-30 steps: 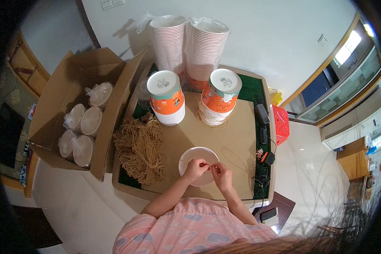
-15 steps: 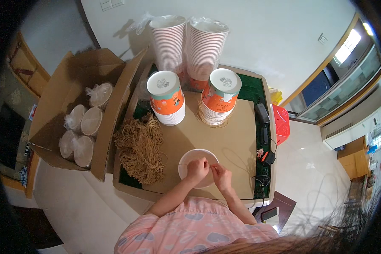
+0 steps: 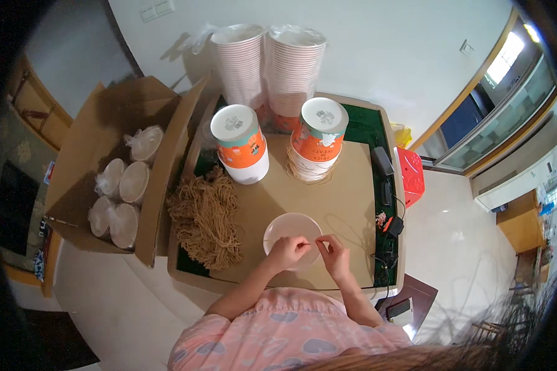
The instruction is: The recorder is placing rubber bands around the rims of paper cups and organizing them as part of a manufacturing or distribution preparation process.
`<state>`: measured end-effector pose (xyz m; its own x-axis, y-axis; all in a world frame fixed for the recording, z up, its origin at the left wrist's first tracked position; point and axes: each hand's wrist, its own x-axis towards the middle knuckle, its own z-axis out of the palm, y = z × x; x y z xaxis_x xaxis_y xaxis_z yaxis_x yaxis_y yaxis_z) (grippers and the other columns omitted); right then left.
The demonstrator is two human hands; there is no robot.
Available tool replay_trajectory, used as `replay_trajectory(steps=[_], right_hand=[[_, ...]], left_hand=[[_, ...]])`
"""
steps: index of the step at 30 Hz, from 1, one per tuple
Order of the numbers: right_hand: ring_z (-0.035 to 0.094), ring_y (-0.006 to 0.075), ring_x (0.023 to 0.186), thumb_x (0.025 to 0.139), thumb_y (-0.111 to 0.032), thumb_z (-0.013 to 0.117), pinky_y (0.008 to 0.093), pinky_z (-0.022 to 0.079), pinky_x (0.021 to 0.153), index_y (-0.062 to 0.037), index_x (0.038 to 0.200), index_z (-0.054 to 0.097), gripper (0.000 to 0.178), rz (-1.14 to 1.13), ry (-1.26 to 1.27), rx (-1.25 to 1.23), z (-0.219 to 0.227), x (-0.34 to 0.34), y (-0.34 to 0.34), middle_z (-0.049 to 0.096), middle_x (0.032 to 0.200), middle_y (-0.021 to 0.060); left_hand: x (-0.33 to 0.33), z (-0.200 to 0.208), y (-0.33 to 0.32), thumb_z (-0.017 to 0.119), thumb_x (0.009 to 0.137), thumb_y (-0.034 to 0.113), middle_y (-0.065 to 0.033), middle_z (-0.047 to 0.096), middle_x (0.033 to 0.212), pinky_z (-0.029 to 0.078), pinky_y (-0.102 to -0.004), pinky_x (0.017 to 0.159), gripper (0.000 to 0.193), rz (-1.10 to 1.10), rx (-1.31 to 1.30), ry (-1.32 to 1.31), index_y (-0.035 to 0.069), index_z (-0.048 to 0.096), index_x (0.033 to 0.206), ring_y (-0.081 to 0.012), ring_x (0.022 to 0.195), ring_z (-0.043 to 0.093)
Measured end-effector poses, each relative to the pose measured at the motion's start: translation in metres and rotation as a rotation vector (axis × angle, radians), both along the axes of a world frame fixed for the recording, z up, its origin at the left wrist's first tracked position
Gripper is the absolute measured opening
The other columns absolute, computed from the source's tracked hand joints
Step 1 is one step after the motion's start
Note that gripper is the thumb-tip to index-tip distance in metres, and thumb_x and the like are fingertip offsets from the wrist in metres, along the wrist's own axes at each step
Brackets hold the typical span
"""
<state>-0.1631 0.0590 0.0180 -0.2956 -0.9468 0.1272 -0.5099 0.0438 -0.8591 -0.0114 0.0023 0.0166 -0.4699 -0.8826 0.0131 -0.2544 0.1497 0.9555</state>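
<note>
A white paper bucket (image 3: 293,224) stands mouth up near the table's front edge. Over its mouth, my left hand (image 3: 289,251) is closed in a pinch, and my right hand (image 3: 335,256) pinches just to the right of it, above the rim. A thin strand of twine, barely visible, runs between the fingertips; another bit shows at the bucket's left rim. Left of the bucket lies a big bundle of brown twine (image 3: 207,219). Farther back stand two upside-down orange printed bucket stacks, a left one (image 3: 243,154) and a right one (image 3: 320,145) with twine loops around its lower part.
Two tall plastic-wrapped stacks of buckets (image 3: 238,68) rise at the back by the wall. An open cardboard box (image 3: 74,179) with several wrapped bucket stacks is at the left. Black adapters and cables (image 3: 387,191) line the table's right edge; a red stool (image 3: 411,176) is beyond.
My hands have moved slightly apart, the right one shifting right with its fingers lifted more. The whole view has shifted a little; the bucket stays in place on the table.
</note>
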Motion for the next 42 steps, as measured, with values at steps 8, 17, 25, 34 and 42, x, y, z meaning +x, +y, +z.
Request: replay_trajectory(steps=[8, 17, 25, 34, 42], right_hand=[[0.055, 0.018, 0.07, 0.07, 0.002, 0.068, 0.0256, 0.045, 0.054, -0.0047, 0.08, 0.061, 0.014, 0.13, 0.025, -0.238, 0.0, -0.005, 0.01, 0.054, 0.083, 0.0075], [0.056, 0.0206, 0.069, 0.073, 0.0, 0.065, 0.0287, 0.046, 0.057, -0.0037, 0.082, 0.06, 0.011, 0.052, 0.024, -0.163, -0.025, -0.014, 0.008, 0.055, 0.083, 0.0103], [0.056, 0.0207, 0.065, 0.073, -0.001, 0.064, 0.0287, 0.047, 0.058, -0.0039, 0.082, 0.06, 0.01, 0.049, 0.048, -0.111, -0.037, -0.02, 0.008, 0.055, 0.083, 0.01], [0.056, 0.0141, 0.066, 0.078, -0.002, 0.06, 0.0251, 0.046, 0.06, -0.0006, 0.09, 0.056, 0.013, 0.25, -0.229, -0.061, 0.018, -0.003, -0.004, 0.059, 0.081, 0.0066], [0.055, 0.0086, 0.065, 0.084, -0.009, 0.058, 0.0221, 0.045, 0.06, -0.0004, 0.086, 0.059, 0.009, 0.31, -0.338, 0.09, -0.024, -0.044, -0.06, 0.059, 0.072, 0.0014]], left_hand=[[-0.001, 0.021, 0.009, 0.06, 0.078, 0.012, -0.0115, 0.057, 0.06, 0.041, -0.0293, 0.049, 0.012, -0.068, -0.052, 0.046, 0.0, 0.059, 0.075, -0.0166, 0.051, 0.053], [0.011, 0.044, 0.011, 0.061, 0.079, 0.01, -0.0065, 0.057, 0.06, 0.041, -0.0252, 0.049, 0.01, -0.045, -0.017, 0.127, 0.0, 0.061, 0.076, -0.009, 0.053, 0.051], [0.021, 0.055, 0.01, 0.06, 0.081, 0.009, -0.0024, 0.057, 0.065, 0.04, -0.0222, 0.052, 0.009, -0.011, 0.008, 0.254, 0.001, 0.062, 0.079, -0.0055, 0.057, 0.049], [0.015, 0.047, 0.009, 0.06, 0.081, 0.011, -0.0021, 0.055, 0.063, 0.04, -0.0223, 0.051, 0.009, -0.134, 0.093, 0.201, 0.002, 0.062, 0.083, -0.0055, 0.056, 0.046], [0.045, -0.056, -0.053, 0.059, 0.077, 0.007, -0.01, 0.054, 0.07, 0.046, -0.0324, 0.054, 0.004, 0.38, -0.4, -0.052, 0.004, 0.057, 0.076, -0.0246, 0.06, 0.057]])
